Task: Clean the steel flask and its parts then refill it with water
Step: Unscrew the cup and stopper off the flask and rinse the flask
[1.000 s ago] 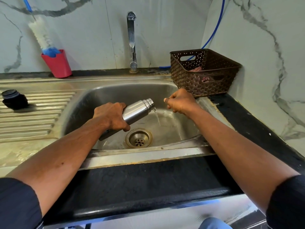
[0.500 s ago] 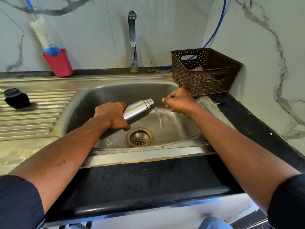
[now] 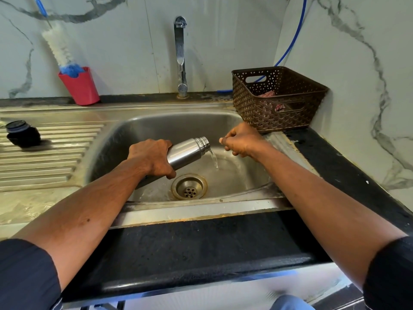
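Your left hand (image 3: pixel 152 157) grips the cylindrical brushed-steel flask (image 3: pixel 188 151) at frame centre, over the steel sink (image 3: pixel 156 126). Its long axis points its open mouth rightward, spilling 1 thin stream of water. Your right hand (image 3: pixel 243 142) is nearer that mouth, fingers curled. I cannot tell whether it holds anything.

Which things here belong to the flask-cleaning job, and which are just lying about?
Job: steel flask, tilted in the left hand, pouring water into the sink; black cap on the drainboard; bottle brush in the red cup; tap.
Lying about: brown basket holding a cloth; blue hose.
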